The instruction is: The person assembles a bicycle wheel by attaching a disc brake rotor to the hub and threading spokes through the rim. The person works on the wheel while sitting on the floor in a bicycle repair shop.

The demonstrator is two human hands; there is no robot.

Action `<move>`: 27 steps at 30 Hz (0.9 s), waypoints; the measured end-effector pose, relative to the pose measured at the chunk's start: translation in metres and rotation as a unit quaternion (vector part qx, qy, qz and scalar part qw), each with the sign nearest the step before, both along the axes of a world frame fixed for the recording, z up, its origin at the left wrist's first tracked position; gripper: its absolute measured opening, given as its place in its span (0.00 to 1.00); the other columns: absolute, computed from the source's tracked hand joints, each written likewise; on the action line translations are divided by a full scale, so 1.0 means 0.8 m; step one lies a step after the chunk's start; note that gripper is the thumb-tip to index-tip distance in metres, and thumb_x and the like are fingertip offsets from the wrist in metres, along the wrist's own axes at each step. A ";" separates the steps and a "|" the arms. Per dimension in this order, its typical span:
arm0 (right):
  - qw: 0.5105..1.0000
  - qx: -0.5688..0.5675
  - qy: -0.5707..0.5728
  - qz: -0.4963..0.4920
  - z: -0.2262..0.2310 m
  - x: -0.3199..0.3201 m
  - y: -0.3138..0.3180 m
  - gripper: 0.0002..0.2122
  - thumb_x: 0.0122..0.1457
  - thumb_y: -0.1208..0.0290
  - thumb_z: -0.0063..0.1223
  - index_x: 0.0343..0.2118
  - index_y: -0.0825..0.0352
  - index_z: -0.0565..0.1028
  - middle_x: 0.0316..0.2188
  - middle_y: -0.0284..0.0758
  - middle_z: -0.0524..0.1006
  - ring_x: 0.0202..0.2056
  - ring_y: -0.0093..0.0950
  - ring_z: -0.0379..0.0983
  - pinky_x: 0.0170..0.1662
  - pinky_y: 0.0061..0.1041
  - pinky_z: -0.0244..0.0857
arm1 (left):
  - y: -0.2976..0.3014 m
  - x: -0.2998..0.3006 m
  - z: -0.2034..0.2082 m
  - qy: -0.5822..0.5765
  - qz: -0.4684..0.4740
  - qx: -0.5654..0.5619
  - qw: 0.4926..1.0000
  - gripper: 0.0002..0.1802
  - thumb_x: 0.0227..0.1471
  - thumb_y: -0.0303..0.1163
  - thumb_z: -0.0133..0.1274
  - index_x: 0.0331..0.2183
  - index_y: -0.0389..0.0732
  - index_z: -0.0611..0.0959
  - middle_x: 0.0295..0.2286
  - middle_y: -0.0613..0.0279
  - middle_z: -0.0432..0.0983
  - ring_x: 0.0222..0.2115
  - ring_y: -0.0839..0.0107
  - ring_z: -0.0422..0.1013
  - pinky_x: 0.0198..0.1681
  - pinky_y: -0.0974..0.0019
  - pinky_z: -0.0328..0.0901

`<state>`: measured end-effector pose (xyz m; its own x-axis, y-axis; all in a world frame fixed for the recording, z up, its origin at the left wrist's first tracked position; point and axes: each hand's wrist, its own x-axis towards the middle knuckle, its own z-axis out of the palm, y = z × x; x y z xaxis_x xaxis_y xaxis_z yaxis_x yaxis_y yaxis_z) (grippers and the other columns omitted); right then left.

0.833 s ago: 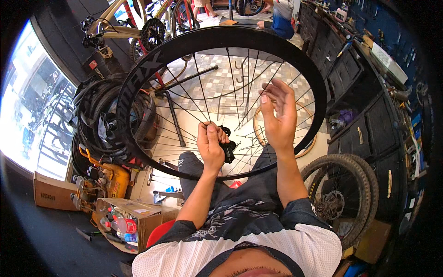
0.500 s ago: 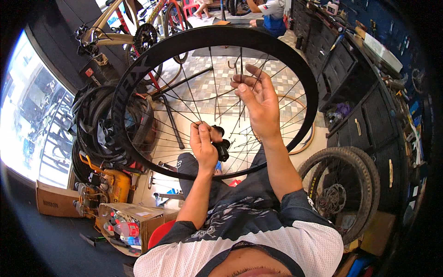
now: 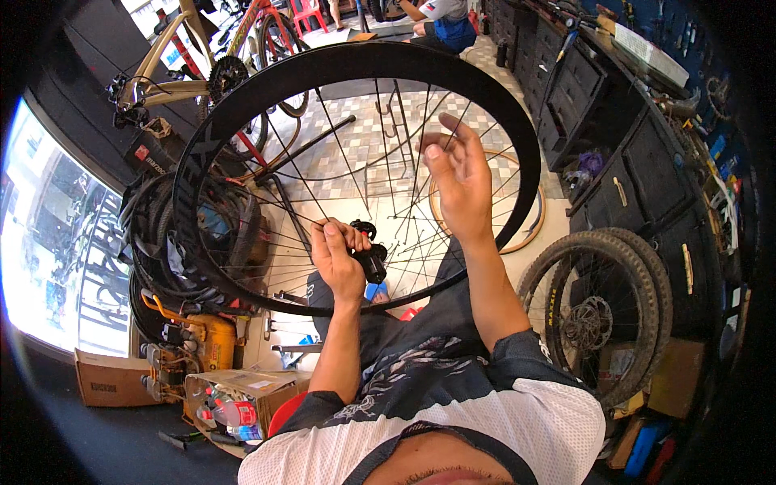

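In front of me stands a deep black bicycle wheel rim [image 3: 529, 153] with several thin dark spokes running inward. The black hub [image 3: 372, 265] sits left of its middle. My left hand [image 3: 338, 263] is closed at the hub's left side, its fingers curled against the hub; whether it also pinches a spoke is hidden. On the right, inside the rim's outline, my right hand [image 3: 461, 182] is raised with its fingers apart and slightly bent, near the spokes. Nothing shows in it. Several spoke ends near the hub hang loose.
Bicycle frames [image 3: 162, 93] stand far left, above a pile of black tyres [image 3: 149, 218]. A yellow compressor [image 3: 214, 339] and a cardboard box [image 3: 279, 384] of bottles lie left. Knobby-tyred wheels [image 3: 647, 311] lean right against dark drawers [image 3: 638, 194]. Another person [image 3: 449, 24] sits far off.
The rim and my left hand with the hub have shifted slightly left in view. My right hand stays raised, its fingers moved a little. The whole view has turned slightly.
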<state>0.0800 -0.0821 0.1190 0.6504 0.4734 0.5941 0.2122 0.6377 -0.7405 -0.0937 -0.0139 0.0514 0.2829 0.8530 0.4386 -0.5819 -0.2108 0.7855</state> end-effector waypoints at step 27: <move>0.960 0.145 0.147 0.190 -0.026 -0.035 -0.015 0.09 0.76 0.62 0.38 0.44 0.61 0.67 0.18 0.23 0.57 0.18 0.12 0.48 0.21 0.16 0.45 | -0.077 -0.071 0.099 0.176 0.240 0.324 0.898 0.41 0.55 0.28 0.59 0.64 0.29 0.58 0.58 0.46 0.61 0.61 0.58 0.61 0.66 0.53 0.55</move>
